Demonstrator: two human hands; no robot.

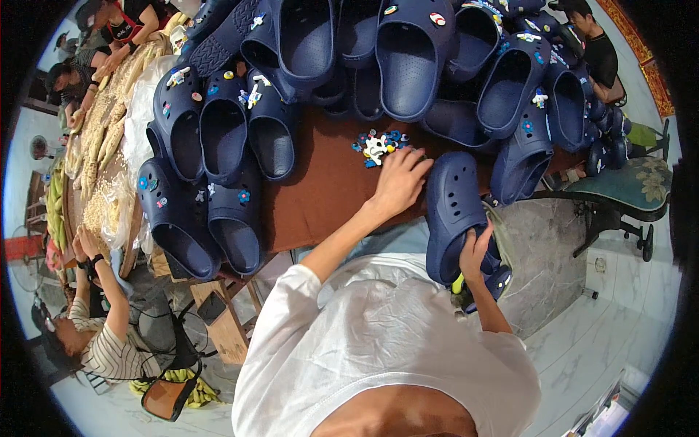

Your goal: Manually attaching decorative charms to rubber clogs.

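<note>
A plain navy clog (453,191) with bare holes in its toe hangs over the table's near edge, toe pointing away from me. My right hand (475,253) grips it at the heel opening, fingers partly hidden by the shoe. Beside a small heap of clog charms (376,148), white, blue and yellow, my left hand (400,180) rests on the brown tabletop (313,197). Its fingers stretch toward the clog's side, somewhat apart, and I see nothing held in them; the fingertips' undersides are hidden.
Many navy clogs (411,65), most bearing charms, are piled along the far side, with more pairs (196,211) at the left. Farther left, people work around a table of corn (102,160). At the right stand a patterned chair (626,186) and another seated person (601,54).
</note>
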